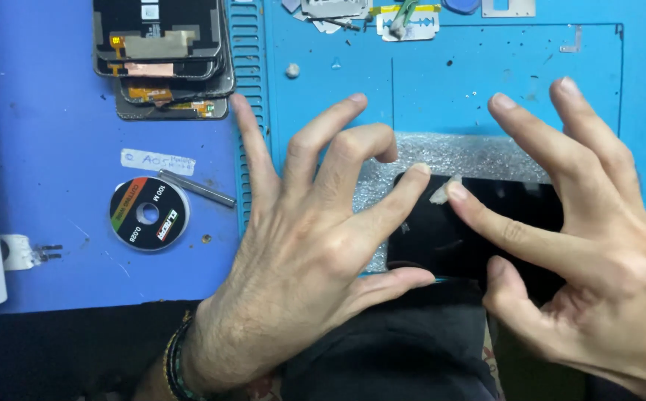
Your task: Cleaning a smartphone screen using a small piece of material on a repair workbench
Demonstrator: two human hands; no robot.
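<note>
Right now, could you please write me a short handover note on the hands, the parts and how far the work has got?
Left hand: fingers spread, index fingertip and thumb resting on the black phone screen.
Right hand: index fingertip pressing a small whitish scrap on the screen, thumb at its near edge.
The screen lies on bubble wrap on the blue mat.
Stacked screen assemblies, wire spool and metal tool lie to the left.
Done: screen laid flat. Left: the scrap remains on the glass.

Head camera — looks down, close over bench (56, 245).
</note>
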